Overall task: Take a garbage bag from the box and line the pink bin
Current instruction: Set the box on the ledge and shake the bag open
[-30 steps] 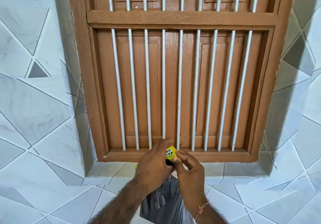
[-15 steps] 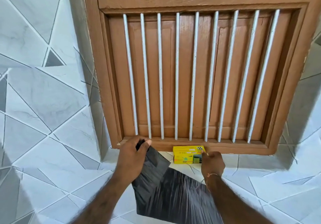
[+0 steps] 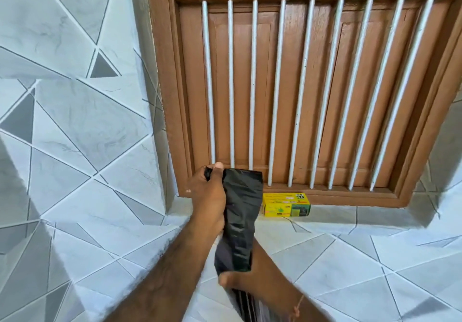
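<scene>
Your left hand (image 3: 208, 196) clamps the top of the black garbage bag (image 3: 241, 216); your right hand (image 3: 237, 280) pinches its near end. The bag's long axis runs near to far. The box (image 3: 286, 204) lies just right; the pink bin is unseen.

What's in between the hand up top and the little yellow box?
In the head view, the crumpled black plastic garbage bag hangs between the left hand and the small yellow cardboard box.

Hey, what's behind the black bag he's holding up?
The black bag covers the left end of the yellow box on the tiled sill, and the window frame's bottom edge. Lower down it hides most of the right hand. Anything else there is hidden.
</scene>
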